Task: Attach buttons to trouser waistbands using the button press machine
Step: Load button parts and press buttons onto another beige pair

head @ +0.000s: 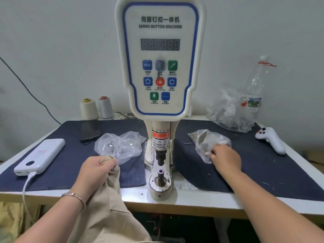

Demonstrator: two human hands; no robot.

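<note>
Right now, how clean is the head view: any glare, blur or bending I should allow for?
Head view: wide-angle bending bows the table edge and stretches both forearms; bright glare sits on the white surface beside the lower die; the machine panel reads soft, its display unreadable; the right hand is slightly blurred in the right plastic bag.

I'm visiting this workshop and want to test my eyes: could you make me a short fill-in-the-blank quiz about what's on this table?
1. The left hand grips a bunch of ____-coloured trouser fabric.
2. The right hand reaches into a clear ____ bag lying to the right of the button machine.
3. Two thread cones stand at the back of the table, to the ____ of the machine.
4. The white power bank has a ____ plugged into its near end.

Missing words: beige; plastic; left; cable
</note>
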